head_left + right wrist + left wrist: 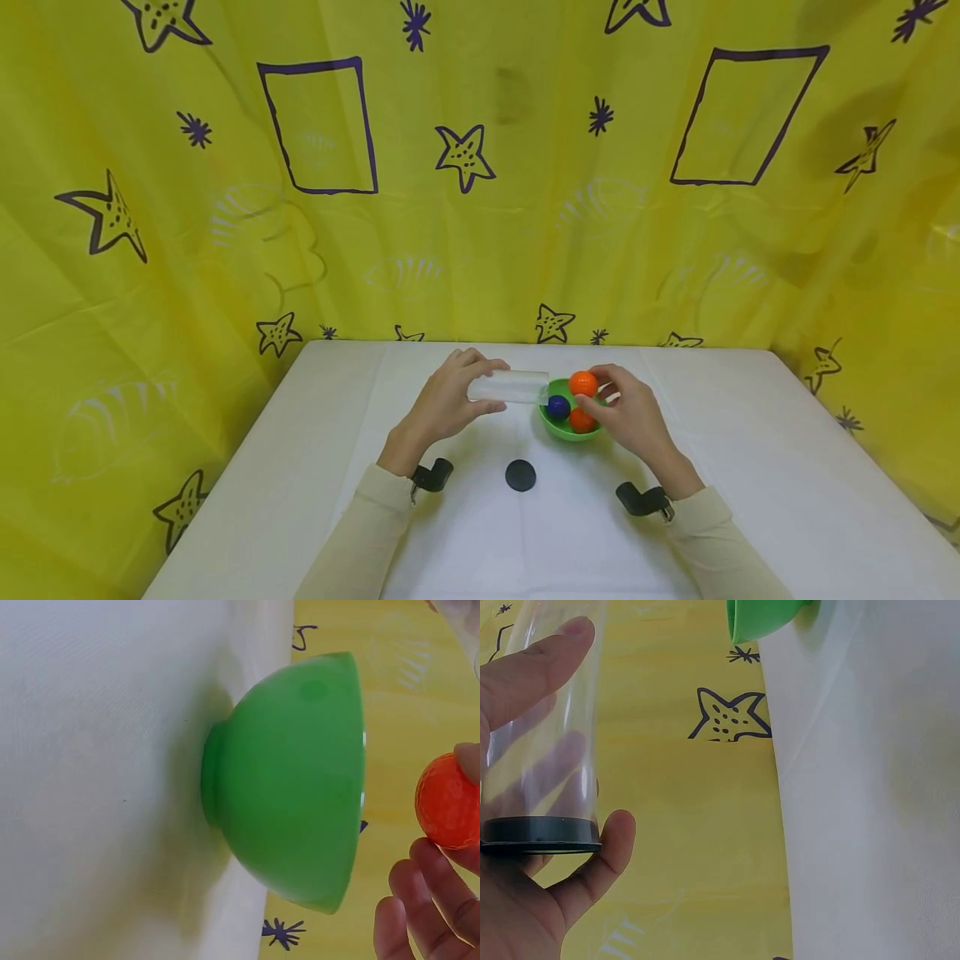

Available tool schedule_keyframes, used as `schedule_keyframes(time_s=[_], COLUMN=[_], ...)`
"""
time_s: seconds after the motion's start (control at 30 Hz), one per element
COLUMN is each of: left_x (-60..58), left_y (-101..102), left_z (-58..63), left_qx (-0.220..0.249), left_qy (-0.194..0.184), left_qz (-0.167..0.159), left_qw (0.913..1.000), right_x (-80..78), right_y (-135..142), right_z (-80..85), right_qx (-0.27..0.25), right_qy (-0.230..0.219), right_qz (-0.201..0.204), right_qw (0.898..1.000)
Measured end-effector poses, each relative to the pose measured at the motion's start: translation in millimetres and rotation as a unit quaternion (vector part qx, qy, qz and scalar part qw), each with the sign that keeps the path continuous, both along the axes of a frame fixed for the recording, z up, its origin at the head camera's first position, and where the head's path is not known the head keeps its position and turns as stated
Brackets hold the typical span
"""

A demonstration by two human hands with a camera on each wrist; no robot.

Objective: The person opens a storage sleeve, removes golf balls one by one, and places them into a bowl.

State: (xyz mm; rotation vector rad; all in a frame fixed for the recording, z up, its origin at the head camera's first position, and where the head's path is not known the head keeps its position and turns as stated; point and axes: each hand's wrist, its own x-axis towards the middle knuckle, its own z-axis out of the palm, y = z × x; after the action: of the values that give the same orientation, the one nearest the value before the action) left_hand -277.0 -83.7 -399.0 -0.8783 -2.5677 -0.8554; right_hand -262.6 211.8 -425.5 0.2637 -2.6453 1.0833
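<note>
My left hand [444,398] grips a clear plastic tube [517,387], which lies sideways in the air with one end toward the bowl. In the left wrist view the tube [574,769] has a black cap [544,831] on its near end, and no ball shows inside. My right hand [636,417] pinches an orange golf ball [582,384] between thumb and fingers; the right wrist view shows this ball [446,802] above the rim of the green bowl [292,780]. Inside the bowl [562,430] lie a dark blue ball [558,407] and another orange ball [582,421].
A round black disc [521,475] lies flat on the white table [465,533], in front of the bowl and between the forearms. A yellow curtain [480,242] with drawn stars hangs behind the table and at both sides.
</note>
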Motion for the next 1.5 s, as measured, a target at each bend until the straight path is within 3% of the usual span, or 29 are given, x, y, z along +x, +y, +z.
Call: schedule_keyframes(time_s=[0.5, 1.07, 1.5], left_x=[-0.1, -1.2, 0.8], left_y=[0.1, -0.4, 0.1], left_z=[-0.4, -0.9, 0.8], left_qx=[-0.003, -0.007, 0.008], left_qy=[-0.011, -0.012, -0.036], left_qz=[0.006, -0.002, 0.015], left_qw=[0.9999, 0.9999, 0.9992], right_x=[-7.5, -10.3, -12.7], right_y=[6.2, 11.8, 13.4], right_z=[-13.3, -22.7, -27.9], right_qx=[0.030, 0.039, 0.036], right_qy=[-0.007, -0.026, -0.048], right_qz=[-0.031, -0.026, -0.025], right_qw=[0.999, 0.999, 0.998])
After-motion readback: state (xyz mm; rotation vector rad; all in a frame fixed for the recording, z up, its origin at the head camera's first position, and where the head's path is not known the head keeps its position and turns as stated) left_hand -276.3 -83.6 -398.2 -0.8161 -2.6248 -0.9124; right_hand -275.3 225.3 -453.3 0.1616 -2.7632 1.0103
